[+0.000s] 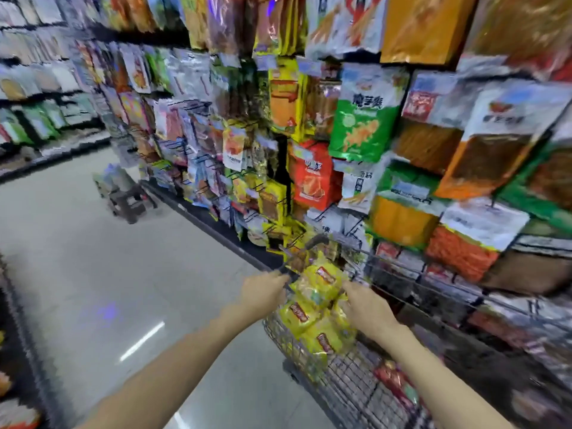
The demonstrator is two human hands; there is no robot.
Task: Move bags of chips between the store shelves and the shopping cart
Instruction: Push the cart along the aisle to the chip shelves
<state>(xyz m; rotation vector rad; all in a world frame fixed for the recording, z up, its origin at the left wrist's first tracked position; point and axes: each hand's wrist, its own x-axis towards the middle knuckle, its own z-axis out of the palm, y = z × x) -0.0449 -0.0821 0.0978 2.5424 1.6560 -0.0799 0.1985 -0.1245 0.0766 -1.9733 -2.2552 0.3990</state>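
Several yellow chip bags (312, 317) are piled in a wire shopping cart (349, 388) parked against the right-hand shelves. The topmost yellow bag (323, 281) lies between my hands. My left hand (264, 294) is closed at the bag's left edge, on the cart's dark bar (309, 246). My right hand (366, 306) grips the right side of that top bag. Motion blur hides the fingertips. A red bag (393, 379) lies lower in the cart.
Shelves and hooks packed with snack bags (365, 119) run along the right. A small stool with packets (123, 196) stands in the aisle further ahead. Grey floor (108, 274) opens to the left, with another shelf row (37, 97) beyond it.
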